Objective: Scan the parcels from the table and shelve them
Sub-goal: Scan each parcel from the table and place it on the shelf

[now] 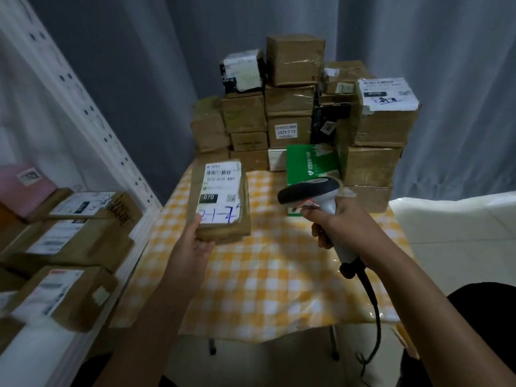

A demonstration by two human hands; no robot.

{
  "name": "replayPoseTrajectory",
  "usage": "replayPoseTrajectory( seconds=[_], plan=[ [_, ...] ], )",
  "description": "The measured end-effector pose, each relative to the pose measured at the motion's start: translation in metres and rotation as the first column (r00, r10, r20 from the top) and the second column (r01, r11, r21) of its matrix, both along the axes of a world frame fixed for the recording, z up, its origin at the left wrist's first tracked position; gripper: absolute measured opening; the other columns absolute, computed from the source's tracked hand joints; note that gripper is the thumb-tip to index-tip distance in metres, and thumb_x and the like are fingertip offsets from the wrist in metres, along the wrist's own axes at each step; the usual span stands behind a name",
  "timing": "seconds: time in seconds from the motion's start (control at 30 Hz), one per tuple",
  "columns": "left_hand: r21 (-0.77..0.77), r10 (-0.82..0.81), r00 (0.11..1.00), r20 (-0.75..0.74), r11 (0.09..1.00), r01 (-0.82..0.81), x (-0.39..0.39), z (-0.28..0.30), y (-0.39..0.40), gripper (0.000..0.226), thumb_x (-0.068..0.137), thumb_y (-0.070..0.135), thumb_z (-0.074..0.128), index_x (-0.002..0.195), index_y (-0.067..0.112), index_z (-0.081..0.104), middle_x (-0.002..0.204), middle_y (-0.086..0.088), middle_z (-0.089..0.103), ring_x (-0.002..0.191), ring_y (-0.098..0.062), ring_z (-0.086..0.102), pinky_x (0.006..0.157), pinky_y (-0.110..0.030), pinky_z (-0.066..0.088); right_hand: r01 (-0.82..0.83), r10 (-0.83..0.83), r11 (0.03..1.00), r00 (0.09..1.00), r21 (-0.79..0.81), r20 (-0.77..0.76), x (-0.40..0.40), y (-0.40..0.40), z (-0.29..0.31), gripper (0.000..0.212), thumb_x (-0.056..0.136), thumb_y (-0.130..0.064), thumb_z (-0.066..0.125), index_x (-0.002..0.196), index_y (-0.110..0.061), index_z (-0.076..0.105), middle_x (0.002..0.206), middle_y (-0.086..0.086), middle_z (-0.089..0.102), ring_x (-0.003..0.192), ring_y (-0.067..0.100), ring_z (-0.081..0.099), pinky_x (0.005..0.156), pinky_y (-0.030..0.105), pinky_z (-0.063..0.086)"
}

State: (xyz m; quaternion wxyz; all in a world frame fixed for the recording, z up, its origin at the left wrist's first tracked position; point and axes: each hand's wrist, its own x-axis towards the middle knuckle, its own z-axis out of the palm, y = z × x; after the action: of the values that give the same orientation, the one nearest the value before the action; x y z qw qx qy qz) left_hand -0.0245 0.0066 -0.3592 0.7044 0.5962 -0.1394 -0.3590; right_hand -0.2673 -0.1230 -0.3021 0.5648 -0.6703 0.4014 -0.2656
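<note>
Parcel (pixel 219 201) sits in my left hand (pixel 192 241), fingers under its near end, thumb on the label. Right hand (pixel 339 223) wraps the scanner (pixel 312 192) grip, head aimed left at the parcel, just beside it. Parcel stack (pixel 307 113) beyond both hands.

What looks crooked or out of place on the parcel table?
Mostly tidy. The green box leans tilted against the parcel stack rather than lying flat, and the checked tablecloth is wrinkled along its front edge. Nothing looks spilled or broken.
</note>
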Motion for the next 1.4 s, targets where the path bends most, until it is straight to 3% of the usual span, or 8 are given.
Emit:
replayPoseTrajectory(
  seconds=[0.1,0.17,0.2,0.3,0.5,0.6,1.1,1.4],
  plan=[
    [0.06,0.038,0.997,0.067,0.997,-0.042,0.009,-0.033,0.028,0.047,0.104,0.021,0.056,0.149,0.011,0.045,0.14,-0.008,0.053,0.133,-0.023,0.05,0.114,-0.041,0.041,-0.052,0.052,0.999,0.998,0.015,0.028,0.019,0.013,0.002,0.021,0.095,-0.024,0.067,0.085,-0.005,0.066,0.063,0.009,0.064,0.046,0.016,0.058,0.045,0.023,0.047],
    [0.152,-0.092,0.992,0.083,0.985,0.079,0.015,-0.042,0.04,0.043,0.1,0.026,0.063,0.14,0.016,0.054,0.134,-0.008,0.059,0.127,-0.026,0.056,0.108,-0.042,0.046,-0.083,0.083,0.996,0.996,0.009,0.022,0.03,0.022,0.002,0.021,0.095,-0.023,0.066,0.085,-0.004,0.066,0.063,0.009,0.064,0.046,0.016,0.057,0.044,0.022,0.046],
    [0.216,-0.134,0.97,0.205,0.972,0.089,0.01,-0.039,0.045,0.041,0.098,0.038,0.064,0.133,0.017,0.057,0.124,-0.003,0.064,0.119,-0.023,0.061,0.101,-0.036,0.051,-0.095,0.095,0.995,0.995,0.004,0.016,0.035,0.026,0.001,0.022,0.095,-0.022,0.066,0.085,-0.003,0.066,0.063,0.01,0.063,0.046,0.017,0.057,0.044,0.022,0.046],
    [0.217,-0.186,0.958,0.22,0.966,0.138,0.005,-0.03,0.046,0.023,0.104,0.035,0.053,0.12,0.02,0.057,0.108,0.008,0.065,0.104,-0.011,0.064,0.077,-0.016,0.052,-0.11,0.11,0.994,0.994,-0.004,0.021,0.047,0.036,-0.002,0.022,0.094,-0.022,0.067,0.084,-0.003,0.067,0.061,0.01,0.063,0.046,0.019,0.056,0.044,0.024,0.045],
    [0.052,-0.144,0.97,0.195,0.989,0.137,0.003,-0.042,0.047,0.02,0.101,0.009,0.057,0.118,0.018,0.064,0.107,0.008,0.077,0.107,-0.003,0.069,0.096,-0.02,0.049,-0.058,0.061,0.997,0.995,-0.049,0.074,0.06,0.049,0.0,0.029,0.093,-0.025,0.068,0.077,-0.001,0.067,0.059,0.01,0.064,0.047,0.022,0.058,0.05,0.03,0.047],
    [-0.007,-0.169,0.972,0.163,0.985,0.172,0.009,-0.05,0.047,0.038,0.089,0.02,0.071,0.125,0.014,0.063,0.123,-0.003,0.073,0.121,-0.016,0.065,0.105,-0.031,0.044,-0.022,0.031,0.998,0.99,-0.067,0.137,0.064,0.054,0.006,0.03,0.094,-0.025,0.067,0.073,-0.003,0.066,0.059,0.01,0.064,0.048,0.024,0.06,0.053,0.031,0.048],
    [-0.079,-0.192,0.97,0.152,0.975,0.206,0.01,-0.056,0.049,0.053,0.086,0.026,0.072,0.134,0.009,0.057,0.131,-0.007,0.068,0.127,-0.021,0.06,0.109,-0.034,0.043,-0.064,0.066,0.998,0.987,-0.02,0.148,0.06,0.079,0.023,0.024,0.095,-0.023,0.065,0.087,-0.001,0.067,0.058,0.01,0.063,0.048,0.026,0.06,0.049,0.029,0.048],
    [-0.099,-0.202,0.969,0.143,0.971,0.217,0.013,-0.059,0.048,0.055,0.083,0.028,0.073,0.133,0.012,0.057,0.131,-0.005,0.069,0.126,-0.018,0.061,0.113,-0.036,0.041,-0.048,0.05,0.999,0.986,-0.014,0.158,0.051,0.084,0.028,0.025,0.095,-0.021,0.064,0.078,-0.003,0.062,0.054,0.006,0.058,0.044,0.023,0.059,0.045,0.026,0.047]
  ],
)
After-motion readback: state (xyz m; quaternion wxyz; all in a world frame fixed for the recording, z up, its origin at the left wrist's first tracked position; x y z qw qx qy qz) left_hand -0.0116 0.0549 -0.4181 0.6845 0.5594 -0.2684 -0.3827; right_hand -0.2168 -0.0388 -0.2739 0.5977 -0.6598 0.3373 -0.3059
